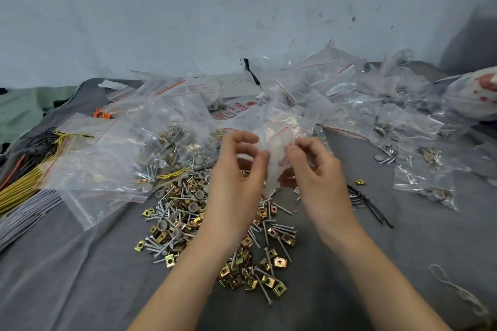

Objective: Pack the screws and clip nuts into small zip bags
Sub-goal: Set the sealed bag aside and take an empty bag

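A small zip bag (274, 148), clear with a red seal line and seemingly empty, is held up between both hands above the middle of the grey cloth (80, 277). The left hand (236, 169) pinches its left edge between thumb and forefinger. The right hand (317, 169) nips the opposite edge with curled fingers, apparently to part the mouth.

Directly beneath lies the loose heap of screws (282, 229) and brass-coloured clip nuts (279, 262). A large bag (121, 158) of more hardware sits toward the cloth's left edge, and filled bags (422, 174) lie toward the right edge.

The film looks thin and slippery, so the mouth may stay stuck or slide out of the pinch. Once it is loaded, sharp screw tips could pierce it. A half-pressed seal would let the parts spill back onto the heap.
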Tool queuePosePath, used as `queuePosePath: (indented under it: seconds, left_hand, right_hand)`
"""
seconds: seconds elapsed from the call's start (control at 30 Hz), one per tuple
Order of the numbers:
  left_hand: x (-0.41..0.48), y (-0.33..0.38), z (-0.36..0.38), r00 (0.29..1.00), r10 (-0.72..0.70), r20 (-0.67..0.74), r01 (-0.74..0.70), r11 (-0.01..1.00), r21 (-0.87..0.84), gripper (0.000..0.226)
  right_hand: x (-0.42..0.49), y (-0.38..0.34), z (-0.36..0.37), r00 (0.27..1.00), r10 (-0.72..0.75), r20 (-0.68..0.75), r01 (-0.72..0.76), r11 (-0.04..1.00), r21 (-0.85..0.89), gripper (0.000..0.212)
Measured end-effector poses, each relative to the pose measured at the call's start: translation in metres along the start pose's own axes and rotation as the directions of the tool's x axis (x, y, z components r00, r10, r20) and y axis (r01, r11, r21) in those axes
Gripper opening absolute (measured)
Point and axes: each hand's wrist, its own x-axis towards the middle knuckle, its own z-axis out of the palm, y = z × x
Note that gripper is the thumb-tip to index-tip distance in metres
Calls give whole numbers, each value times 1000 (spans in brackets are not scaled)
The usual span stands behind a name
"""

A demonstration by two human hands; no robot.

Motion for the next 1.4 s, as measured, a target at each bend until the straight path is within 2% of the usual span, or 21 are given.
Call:
queuePosePath:
  seconds: [0.07, 0.13, 0.2, 0.23, 0.27, 0.33, 0.43, 0.53, 0.67, 0.73, 0.87, 0.97, 1.03, 1.1, 1.2, 1.23, 1.3, 1.4]
  left_hand:
    - [1, -4, -4, 977, 200, -73, -182, 963, 200, 25]
    - [1, -9, -7, 923, 384, -20, -329, 817, 474, 22]
    - [3, -12, -9, 915, 402, 34, -334, 708, 622, 16]
    - [4, -13, -10, 928, 369, 44, -310, 701, 642, 14]
    - [6, -14, -11, 951, 305, 49, -267, 729, 630, 14]
    - [10, -15, -12, 993, 111, 48, -120, 856, 502, 12]
    - [16, -14, -13, 989, -104, 100, 69, 949, 309, 15]
    - [16, -10, -15, 964, -167, 208, 96, 945, 313, 37]
    - [11, -4, -19, 934, -157, 321, 67, 960, 272, 54]
    - [9, -5, -21, 937, -141, 319, 47, 958, 283, 59]
    - [11, -4, -29, 917, -167, 361, 47, 946, 320, 53]
    - [10, -2, -32, 856, -173, 487, 31, 958, 286, 33]
    - [8, -2, -32, 815, -161, 557, 1, 961, 277, 31]
    - [7, -3, -32, 763, -184, 620, -23, 950, 311, 39]
    - [5, -3, -32, 694, -243, 677, -20, 934, 356, 60]
    - [3, -2, -32, 673, -249, 696, -29, 932, 361, 63]
    - [1, 0, -30, 653, -241, 718, -47, 933, 356, 65]
    - [2, -1, -31, 700, -223, 678, -63, 927, 370, 73]
  right_hand:
    - [0, -2, -1, 999, 4, 41, -5, 1000, 12, 17]
    - [-1, -3, -1, 997, -3, 77, 4, 1000, -4, 13]
    - [-1, -4, 0, 993, -23, 117, 24, 1000, -7, 12]
    - [-2, -4, 1, 990, -30, 136, 31, 1000, -2, 12]
    - [-3, -4, 1, 988, -34, 152, 34, 999, 1, 13]
    - [-4, -4, 1, 985, -40, 169, 48, 998, -44, 14]
    - [-6, -1, -1, 969, -134, 207, 186, 948, -258, 14]
    - [-7, -1, -4, 943, -244, 226, 319, 855, -410, 17]
    - [-7, 2, -11, 908, -377, 184, 413, 725, -551, 22]
    - [-7, 2, -15, 860, -466, 209, 484, 610, -628, 33]
    - [-8, 10, -20, 729, -541, 419, 623, 273, -733, 65]
    - [-13, 15, -26, 697, -511, 504, 629, 97, -771, 78]
    - [-14, 13, -34, 706, -468, 532, 609, 17, -793, 82]
    - [-14, 10, -42, 722, -403, 562, 610, -13, -792, 92]
    - [-17, 11, -50, 706, -352, 615, 653, -13, -757, 106]
    - [-18, 13, -51, 697, -348, 627, 668, -1, -744, 105]
    - [-19, 18, -54, 688, -373, 623, 678, 24, -734, 90]
    - [-17, 25, -63, 747, -382, 543, 609, 66, -791, 76]
